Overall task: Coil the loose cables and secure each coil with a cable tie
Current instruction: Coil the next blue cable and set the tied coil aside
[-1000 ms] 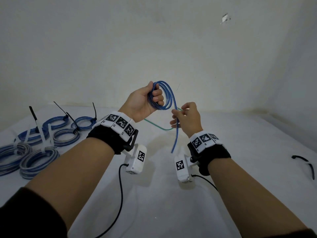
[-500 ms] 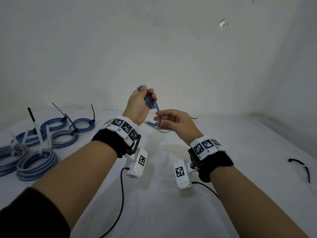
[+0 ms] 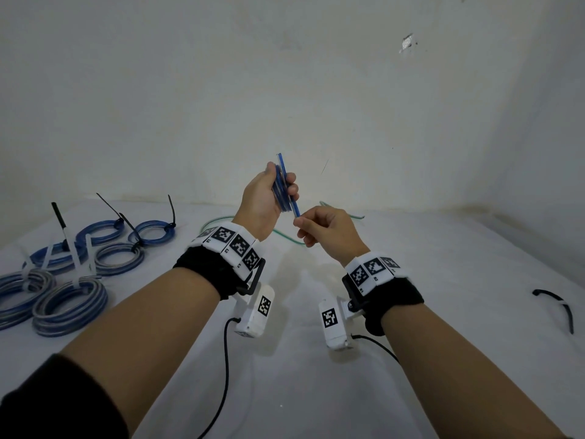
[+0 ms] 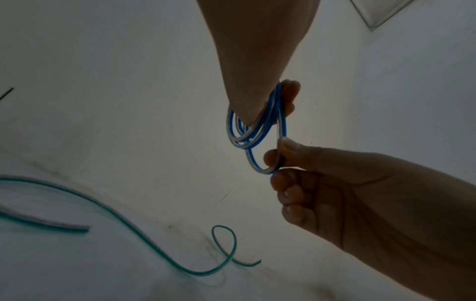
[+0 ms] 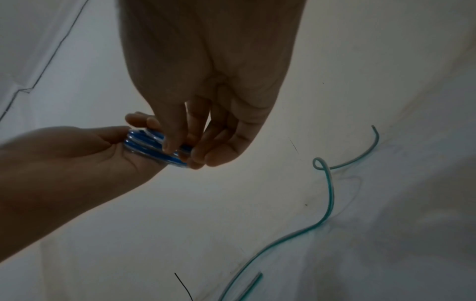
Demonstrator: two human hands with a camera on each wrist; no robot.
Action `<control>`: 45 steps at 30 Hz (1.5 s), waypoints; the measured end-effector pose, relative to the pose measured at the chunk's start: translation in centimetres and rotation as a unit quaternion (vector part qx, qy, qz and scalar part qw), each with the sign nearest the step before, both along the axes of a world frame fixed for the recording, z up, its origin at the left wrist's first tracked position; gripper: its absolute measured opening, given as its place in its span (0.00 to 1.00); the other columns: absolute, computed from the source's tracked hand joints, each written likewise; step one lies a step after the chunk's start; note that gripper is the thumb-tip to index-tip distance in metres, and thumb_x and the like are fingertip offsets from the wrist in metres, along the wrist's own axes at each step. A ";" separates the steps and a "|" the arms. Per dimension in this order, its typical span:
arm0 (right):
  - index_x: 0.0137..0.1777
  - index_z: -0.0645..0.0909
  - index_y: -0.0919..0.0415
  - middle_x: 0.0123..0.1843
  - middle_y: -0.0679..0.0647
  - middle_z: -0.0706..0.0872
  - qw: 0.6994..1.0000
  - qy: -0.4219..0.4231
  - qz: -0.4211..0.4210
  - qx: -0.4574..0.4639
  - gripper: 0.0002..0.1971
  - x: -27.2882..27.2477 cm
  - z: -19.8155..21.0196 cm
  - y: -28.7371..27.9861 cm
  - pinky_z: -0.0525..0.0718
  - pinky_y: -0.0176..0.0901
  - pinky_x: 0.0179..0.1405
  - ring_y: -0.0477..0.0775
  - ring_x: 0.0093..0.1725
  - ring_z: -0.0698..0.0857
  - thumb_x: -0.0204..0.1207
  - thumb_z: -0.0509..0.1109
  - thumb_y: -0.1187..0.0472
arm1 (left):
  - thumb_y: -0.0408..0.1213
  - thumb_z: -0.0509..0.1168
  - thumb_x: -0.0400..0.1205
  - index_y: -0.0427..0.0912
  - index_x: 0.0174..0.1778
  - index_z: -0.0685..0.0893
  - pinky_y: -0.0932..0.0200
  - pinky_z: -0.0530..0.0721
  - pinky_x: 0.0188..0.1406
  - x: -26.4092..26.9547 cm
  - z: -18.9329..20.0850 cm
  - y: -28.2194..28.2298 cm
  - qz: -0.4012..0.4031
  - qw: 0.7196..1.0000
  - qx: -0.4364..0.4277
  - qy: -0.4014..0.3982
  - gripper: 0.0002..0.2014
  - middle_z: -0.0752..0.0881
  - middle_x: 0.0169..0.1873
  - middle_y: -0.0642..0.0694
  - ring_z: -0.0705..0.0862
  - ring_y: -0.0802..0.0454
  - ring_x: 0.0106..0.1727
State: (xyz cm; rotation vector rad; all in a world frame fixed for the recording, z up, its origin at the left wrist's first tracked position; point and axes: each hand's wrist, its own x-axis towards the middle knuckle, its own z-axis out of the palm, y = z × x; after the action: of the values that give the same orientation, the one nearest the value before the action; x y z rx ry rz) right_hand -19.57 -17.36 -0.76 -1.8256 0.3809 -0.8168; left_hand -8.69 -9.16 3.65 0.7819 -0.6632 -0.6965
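The left hand (image 3: 265, 198) is raised above the table (image 3: 316, 391), fingers and thumb curled round a small blue cable coil (image 3: 282, 189), which it grips edge-on to the head camera. The right hand (image 3: 329, 233), just beside it, pinches the coil's last loose loop between thumb and forefinger at the lower edge of the bundle.

To finish this step well, the right hand would likely lay that last loop flush against the others while the left keeps the turns squeezed flat, so none springs out; the free end wants tucking in before either hand lets go to fetch a tie. The black cable tie (image 3: 557, 307) lying well apart at the right looks the nearest spare.

Behind the hands a green cable (image 3: 286, 237) lies loose on the table, not yet coiled. At far left sit the tied coils (image 3: 69, 304), each with a tie tail sticking up.

The head view shows the coil only as a thin edge. The left wrist view shows the separate blue-and-white turns and the pinched loop hanging below them; the right wrist view shows the green cable's small curl near its end.
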 end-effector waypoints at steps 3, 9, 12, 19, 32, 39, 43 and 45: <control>0.43 0.84 0.70 0.31 0.58 0.84 1.000 0.003 0.020 -0.011 0.04 -0.4 0.0 -0.1 0.83 0.35 0.30 0.45 0.25 0.80 0.76 0.71 0.68 | 0.42 0.46 0.90 0.39 0.46 0.70 0.61 0.78 0.34 -0.1 0.0 -0.1 0.005 1.000 0.014 -0.024 0.13 0.77 0.33 0.48 0.76 0.56 0.26; 0.39 0.82 0.64 0.31 0.57 0.84 0.999 -0.021 0.032 -0.025 0.05 -0.6 -0.3 -0.1 0.83 0.37 0.31 0.46 0.27 0.81 0.77 0.70 0.68 | 0.40 0.49 0.89 0.39 0.45 0.75 0.59 0.83 0.37 -0.1 -0.2 -0.2 0.019 0.999 0.019 -0.030 0.13 0.80 0.36 0.47 0.81 0.55 0.30; 0.40 0.82 0.64 0.31 0.57 0.84 0.998 -0.020 0.039 -0.033 0.05 -0.6 -0.5 -0.1 0.83 0.36 0.31 0.46 0.27 0.81 0.77 0.69 0.68 | 0.40 0.50 0.89 0.39 0.48 0.74 0.60 0.83 0.36 -0.4 -0.2 -0.1 0.013 0.998 0.023 -0.048 0.11 0.80 0.36 0.47 0.81 0.53 0.31; 0.35 0.82 0.59 0.28 0.54 0.83 0.999 -0.003 0.023 -0.031 0.08 -0.2 -0.5 0.4 0.80 0.38 0.30 0.48 0.26 0.79 0.77 0.71 0.66 | 0.46 0.45 0.89 0.40 0.49 0.74 0.62 0.70 0.30 -1.2 -0.3 0.1 -0.015 0.990 0.059 -0.129 0.17 0.74 0.27 0.52 0.70 0.57 0.23; 0.60 0.80 0.46 0.53 0.46 0.82 0.968 -0.108 -0.089 -0.208 0.10 -2.4 2.0 -2.2 0.78 0.31 0.44 0.41 0.50 0.81 0.80 0.67 0.58 | 0.44 0.50 0.89 0.40 0.35 0.75 0.66 0.63 0.20 -1.9 -0.3 -0.1 -0.014 0.929 0.197 -0.314 0.19 0.68 0.21 0.50 0.64 0.57 0.20; 0.44 0.87 0.64 0.40 0.48 0.86 0.978 -0.112 -0.121 -0.125 0.06 -3.2 1.8 -3.4 0.78 0.37 0.39 0.39 0.39 0.80 0.76 0.71 0.61 | 0.53 0.51 0.87 0.41 0.31 0.73 0.66 0.62 0.20 -3.1 -0.2 -0.8 -0.060 0.935 0.218 -0.273 0.24 0.64 0.17 0.53 0.61 0.56 0.18; 0.45 0.86 0.66 0.39 0.52 0.86 0.981 -0.119 -0.121 -0.098 0.06 -4.4 2.0 -3.6 0.80 0.38 0.42 0.46 0.40 0.82 0.79 0.68 0.64 | 0.42 0.48 0.88 0.40 0.35 0.75 0.65 0.64 0.21 -3.9 -0.1 -1.3 -0.134 0.949 0.192 -0.210 0.19 0.66 0.17 0.54 0.63 0.57 0.19; 0.45 0.84 0.64 0.42 0.54 0.87 0.983 -0.114 -0.111 -0.088 0.06 -5.0 1.8 -4.0 0.82 0.42 0.47 0.47 0.43 0.83 0.81 0.66 0.65 | 0.42 0.48 0.89 0.40 0.37 0.74 0.66 0.65 0.23 -4.5 -0.1 -1.6 -0.148 0.947 0.183 -0.218 0.18 0.67 0.19 0.54 0.64 0.58 0.19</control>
State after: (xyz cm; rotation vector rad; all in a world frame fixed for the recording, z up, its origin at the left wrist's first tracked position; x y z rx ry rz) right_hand -24.57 -21.40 1.09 -1.8473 0.3774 -1.2352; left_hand -13.16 -10.76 3.53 1.2137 -1.0858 -0.9462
